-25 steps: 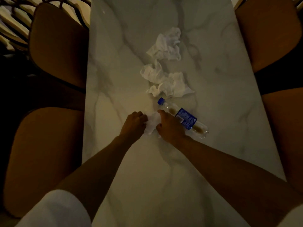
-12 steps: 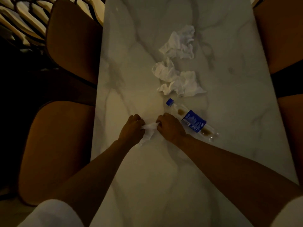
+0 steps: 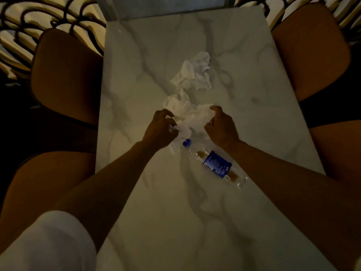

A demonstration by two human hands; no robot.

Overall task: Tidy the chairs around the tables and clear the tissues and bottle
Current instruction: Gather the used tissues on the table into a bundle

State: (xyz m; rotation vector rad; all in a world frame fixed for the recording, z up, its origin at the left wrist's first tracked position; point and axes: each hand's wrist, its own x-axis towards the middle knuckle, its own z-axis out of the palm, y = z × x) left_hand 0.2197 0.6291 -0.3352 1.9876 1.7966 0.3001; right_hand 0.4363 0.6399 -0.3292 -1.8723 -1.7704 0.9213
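On the white marble table (image 3: pixel 244 122) lie crumpled white tissues. My left hand (image 3: pixel 160 130) is closed on a small tissue (image 3: pixel 179 135) that hangs from its fingers. My right hand (image 3: pixel 220 128) pinches the right edge of the middle heap of tissues (image 3: pixel 185 108). Another crumpled tissue (image 3: pixel 195 73) lies farther back, untouched. A clear plastic bottle (image 3: pixel 214 163) with a blue cap and blue label lies on its side just below my hands, a little brown liquid inside.
Four brown padded chairs flank the table: far left (image 3: pixel 66 75), near left (image 3: pixel 45 184), far right (image 3: pixel 310 47), near right (image 3: pixel 340 153). The floor beyond has a scalloped pattern (image 3: pixel 29 26). The room is dim.
Both hands moved forward from beside the bottle to the middle tissue heap. The left hand carried its small tissue along; the right hand let go of it and took the heap's edge.
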